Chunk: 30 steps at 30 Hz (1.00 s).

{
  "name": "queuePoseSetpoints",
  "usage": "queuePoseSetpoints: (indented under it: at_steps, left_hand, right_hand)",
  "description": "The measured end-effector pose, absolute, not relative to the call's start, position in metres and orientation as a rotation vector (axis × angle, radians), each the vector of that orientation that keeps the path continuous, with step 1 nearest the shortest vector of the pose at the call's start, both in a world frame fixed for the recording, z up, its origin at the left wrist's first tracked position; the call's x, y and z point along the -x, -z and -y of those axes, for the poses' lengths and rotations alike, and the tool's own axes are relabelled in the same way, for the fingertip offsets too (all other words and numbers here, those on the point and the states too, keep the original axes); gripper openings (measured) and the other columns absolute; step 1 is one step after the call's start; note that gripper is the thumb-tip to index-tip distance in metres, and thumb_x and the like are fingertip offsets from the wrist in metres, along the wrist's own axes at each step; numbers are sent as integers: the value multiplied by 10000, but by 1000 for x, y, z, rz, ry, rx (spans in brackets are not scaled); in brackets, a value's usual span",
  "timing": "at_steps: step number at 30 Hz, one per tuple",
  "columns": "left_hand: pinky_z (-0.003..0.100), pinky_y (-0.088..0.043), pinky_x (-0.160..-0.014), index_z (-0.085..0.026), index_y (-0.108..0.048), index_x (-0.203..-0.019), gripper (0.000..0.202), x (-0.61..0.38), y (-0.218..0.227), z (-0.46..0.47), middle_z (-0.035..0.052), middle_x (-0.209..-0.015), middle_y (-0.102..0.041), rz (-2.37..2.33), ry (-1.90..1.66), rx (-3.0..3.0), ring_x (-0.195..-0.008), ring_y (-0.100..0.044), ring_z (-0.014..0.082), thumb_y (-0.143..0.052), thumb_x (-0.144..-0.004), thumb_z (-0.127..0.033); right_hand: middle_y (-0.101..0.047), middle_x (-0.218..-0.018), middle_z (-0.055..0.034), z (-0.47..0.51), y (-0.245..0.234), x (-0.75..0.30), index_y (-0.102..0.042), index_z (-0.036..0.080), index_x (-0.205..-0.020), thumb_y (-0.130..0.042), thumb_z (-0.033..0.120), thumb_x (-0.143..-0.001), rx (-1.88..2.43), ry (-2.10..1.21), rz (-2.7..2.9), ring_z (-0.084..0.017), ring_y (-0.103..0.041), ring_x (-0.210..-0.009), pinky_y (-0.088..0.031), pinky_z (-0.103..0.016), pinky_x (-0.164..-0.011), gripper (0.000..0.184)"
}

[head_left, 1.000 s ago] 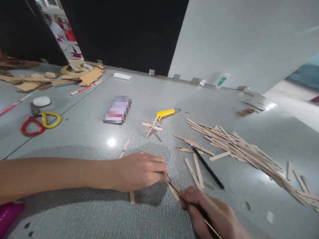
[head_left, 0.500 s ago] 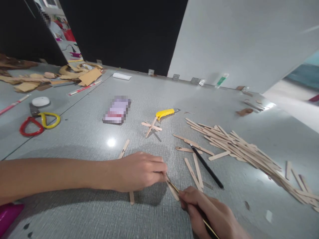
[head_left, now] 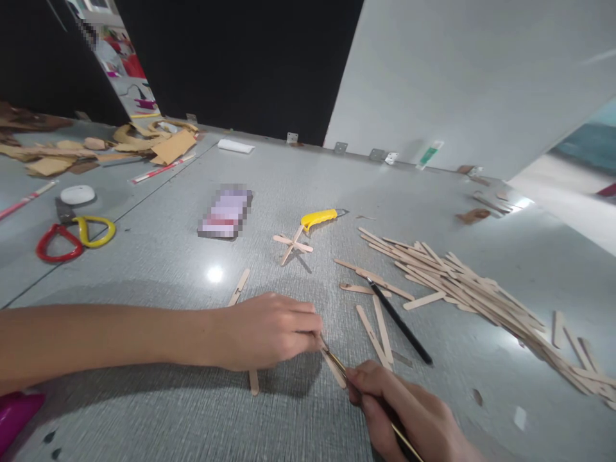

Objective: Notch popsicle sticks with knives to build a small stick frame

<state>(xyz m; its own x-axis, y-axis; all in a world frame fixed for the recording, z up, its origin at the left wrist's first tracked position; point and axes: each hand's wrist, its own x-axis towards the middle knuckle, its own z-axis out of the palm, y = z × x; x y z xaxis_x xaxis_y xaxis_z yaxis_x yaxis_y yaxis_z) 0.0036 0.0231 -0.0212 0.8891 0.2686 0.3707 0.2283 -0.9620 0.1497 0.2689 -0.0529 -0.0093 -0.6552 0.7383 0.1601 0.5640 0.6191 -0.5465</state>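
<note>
Grey tabletop: sticks, blurred phone screen

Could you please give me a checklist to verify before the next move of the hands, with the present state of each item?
1. Slim pen-like tool held in the right hand: ok.
2. Craft stick beside the tool held firmly by the left hand: cannot tell; the fingers hide the contact.
3. Left fingertips well away from the tool's front end: not ok; they are right by it.
4. Blade of the yellow utility knife retracted: not ok; it sticks out.
5. Phone clear of both hands: ok.
</note>
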Motion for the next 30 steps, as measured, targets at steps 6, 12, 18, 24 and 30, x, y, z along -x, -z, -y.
queuePoseSetpoints:
  at_steps: [6,12,18,24,30]
  left_hand:
    - [323,-549,-731,-116,-712,-1082,211,-3,19,-23,65,-1012,-719,-396,-580,-2966,-885,-624,188,-508,-1037,-84]
    - [317,-542,-740,-121,-720,-1082,246,-3,21,-23,61,-1021,-724,-416,-580,-2971,-895,-623,186,-477,-1057,-90]
    - [335,-540,-728,-103,-722,-1088,224,-3,23,-23,63,-1029,-714,-394,-585,-2958,-891,-608,197,-507,-1034,-78]
    - [318,-538,-729,-122,-719,-1045,226,-4,21,-23,63,-1002,-713,-406,-580,-2986,-882,-617,190,-496,-1051,-94]
    - [328,-572,-759,-117,-703,-1069,220,-3,16,-21,76,-1012,-702,-391,-557,-2948,-917,-640,201,-510,-1000,-37]
  right_hand:
    - [-610,-832,11,52,11,-270,-498,240,-1097,-363,34,-1018,1013,-674,2463,-120,-614,-654,-493,-222,-596,258]
    - [-614,-828,9,51,9,-270,-492,240,-1094,-350,31,-1016,1000,-677,2477,-118,-614,-647,-490,-219,-584,264]
    - [-590,-784,23,50,3,-271,-485,246,-1059,-355,51,-1021,968,-714,2497,-119,-585,-608,-468,-226,-551,237]
    - [-612,-838,6,49,5,-269,-485,235,-1100,-360,26,-1004,937,-691,2499,-119,-603,-639,-498,-232,-603,262]
    - [-558,-769,34,49,9,-266,-480,244,-1026,-354,62,-1015,958,-633,2506,-115,-566,-593,-458,-232,-554,222]
